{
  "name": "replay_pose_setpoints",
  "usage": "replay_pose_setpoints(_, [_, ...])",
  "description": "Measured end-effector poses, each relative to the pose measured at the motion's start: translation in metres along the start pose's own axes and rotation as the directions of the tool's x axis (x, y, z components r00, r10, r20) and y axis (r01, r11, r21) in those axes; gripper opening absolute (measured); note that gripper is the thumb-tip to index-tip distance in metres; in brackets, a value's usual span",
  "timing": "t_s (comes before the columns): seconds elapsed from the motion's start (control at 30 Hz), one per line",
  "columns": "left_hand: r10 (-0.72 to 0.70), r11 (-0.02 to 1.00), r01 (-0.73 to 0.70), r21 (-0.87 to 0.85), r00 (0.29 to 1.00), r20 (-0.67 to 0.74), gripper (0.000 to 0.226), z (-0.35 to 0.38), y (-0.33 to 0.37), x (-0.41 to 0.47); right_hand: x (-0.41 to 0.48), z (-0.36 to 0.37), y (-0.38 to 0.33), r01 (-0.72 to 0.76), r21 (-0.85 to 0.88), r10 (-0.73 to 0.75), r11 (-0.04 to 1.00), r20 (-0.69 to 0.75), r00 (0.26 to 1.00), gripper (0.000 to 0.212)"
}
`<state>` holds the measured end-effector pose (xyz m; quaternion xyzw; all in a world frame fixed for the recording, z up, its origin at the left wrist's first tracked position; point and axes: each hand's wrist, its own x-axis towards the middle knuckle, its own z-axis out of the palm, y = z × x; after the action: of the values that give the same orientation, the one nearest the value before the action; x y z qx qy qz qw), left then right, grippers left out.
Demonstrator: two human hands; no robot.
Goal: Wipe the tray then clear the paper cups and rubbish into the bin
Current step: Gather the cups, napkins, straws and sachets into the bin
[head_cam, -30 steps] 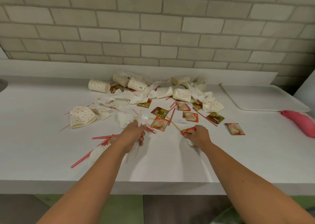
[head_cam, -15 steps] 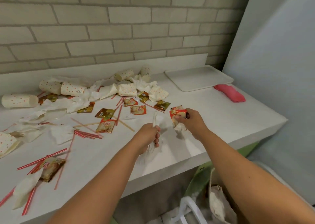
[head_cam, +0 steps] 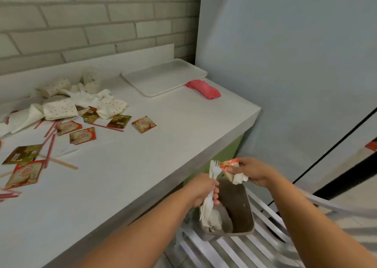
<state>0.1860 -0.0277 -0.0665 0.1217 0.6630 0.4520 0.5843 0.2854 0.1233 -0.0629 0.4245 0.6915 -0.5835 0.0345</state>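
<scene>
- Scanning from the far left of the counter: flat drink sachets, red straws and a wooden stirrer lie scattered. All are light. The sachets are slick foil-like film, best pinched by an edge; the straws are better gathered as a bundle.
- Further back, the spotted paper cups lie crushed or on their sides among white napkins. They are soft, weightless and easily squashed, so I judge several can be taken in one handful by the rims or walls.
- The tray sits bare at the back corner against the wall, with a pink cloth touching its near right corner. It is stiff and flat and should be lifted by the rim.
- My left hand is closed round a bunch of white plastic cutlery, fork tines up. It is rigid, smooth and prone to slipping, so a mid-shaft hold suits it.
- The bin stands below the counter's end on a slatted white frame, directly under both hands, with some pale waste inside.
- My right hand pinches a red sachet and a crumpled tissue above the bin's far rim.
- Judgement: both loads are placed to drop straight in.
</scene>
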Motion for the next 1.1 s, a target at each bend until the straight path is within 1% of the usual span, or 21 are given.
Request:
replay_pose_setpoints(0.07, [-0.087, 0.996, 0.087, -0.03, 0.996, -0.013, 0.025, 0.008, -0.014, 0.018, 0.007, 0.001, 0.027, -0.097, -0.057, 0.091, 0.994, -0.091, 0.992, 0.023])
replay_pose_setpoints(0.13, [-0.168, 0.985, 0.166, -0.048, 0.985, -0.046, 0.027, 0.012, -0.027, 0.035, 0.015, 0.007, 0.049, -0.157, -0.113, 0.136, 0.981, -0.173, 0.975, 0.03])
replay_pose_setpoints(0.17, [-0.19, 0.981, 0.188, -0.045, 0.98, -0.058, 0.026, 0.013, -0.033, 0.043, 0.017, 0.011, 0.057, -0.178, -0.118, 0.154, 0.977, -0.189, 0.97, 0.032])
replay_pose_setpoints(0.27, [-0.25, 0.968, 0.248, -0.036, 0.964, -0.089, 0.035, 0.017, -0.042, 0.058, 0.018, 0.019, 0.069, -0.237, -0.076, 0.225, 0.968, -0.146, 0.963, 0.04])
replay_pose_setpoints(0.37, [-0.275, 0.96, 0.279, 0.016, 0.956, -0.103, 0.035, 0.019, -0.045, 0.065, 0.02, 0.02, 0.072, -0.231, -0.19, 0.212, 0.954, -0.116, 0.97, 0.041])
replay_pose_setpoints(0.47, [-0.293, 0.954, 0.297, 0.027, 0.95, -0.107, 0.035, 0.023, -0.044, 0.067, 0.027, 0.017, 0.071, -0.231, -0.225, 0.216, 0.947, -0.088, 0.972, 0.048])
replay_pose_setpoints(0.53, [-0.286, 0.957, 0.29, 0.026, 0.951, -0.119, 0.036, 0.024, -0.042, 0.067, 0.03, 0.015, 0.068, -0.225, -0.251, 0.212, 0.941, -0.076, 0.974, 0.048])
replay_pose_setpoints(0.6, [-0.25, 0.964, 0.26, 0.064, 0.959, -0.131, 0.032, 0.025, -0.04, 0.07, 0.032, 0.013, 0.065, -0.214, -0.298, 0.203, 0.93, -0.068, 0.977, 0.046])
replay_pose_setpoints(0.7, [-0.196, 0.97, 0.219, 0.107, 0.962, -0.191, 0.032, 0.022, -0.044, 0.085, 0.035, 0.011, 0.062, -0.204, -0.358, 0.197, 0.911, -0.058, 0.979, 0.046])
replay_pose_setpoints(0.73, [-0.184, 0.97, 0.209, 0.121, 0.964, -0.191, 0.028, 0.021, -0.04, 0.081, 0.035, 0.011, 0.06, -0.2, -0.376, 0.195, 0.905, -0.05, 0.979, 0.045])
replay_pose_setpoints(0.77, [-0.168, 0.969, 0.198, 0.15, 0.966, -0.196, 0.021, 0.019, -0.034, 0.075, 0.035, 0.011, 0.057, -0.194, -0.396, 0.195, 0.898, -0.038, 0.98, 0.044])
replay_pose_setpoints(0.83, [-0.137, 0.958, 0.186, 0.219, 0.965, -0.224, 0.022, 0.017, -0.026, 0.069, 0.035, 0.013, 0.047, -0.172, -0.449, 0.188, 0.877, -0.008, 0.982, 0.041])
replay_pose_setpoints(0.9, [-0.048, 0.936, 0.127, 0.328, 0.97, -0.239, 0.025, 0.016, -0.019, 0.067, 0.032, 0.017, 0.03, -0.138, -0.506, 0.179, 0.851, 0.033, 0.983, 0.037])
replay_pose_setpoints(1.0, [0.029, 0.873, 0.081, 0.481, 0.976, -0.216, 0.039, 0.013, -0.003, 0.056, 0.024, 0.024, -0.007, -0.105, -0.604, 0.226, 0.79, 0.128, 0.966, 0.03])
replay_pose_setpoints(1.03, [0.043, 0.848, 0.072, 0.525, 0.978, -0.204, 0.039, 0.01, 0.003, 0.05, 0.02, 0.027, -0.022, -0.084, -0.651, 0.243, 0.754, 0.158, 0.957, 0.03])
replay_pose_setpoints(1.1, [0.08, 0.833, 0.025, 0.553, 0.983, -0.165, 0.032, 0.002, 0.017, 0.038, 0.012, 0.035, -0.052, -0.027, -0.734, 0.234, 0.679, 0.181, 0.955, 0.03])
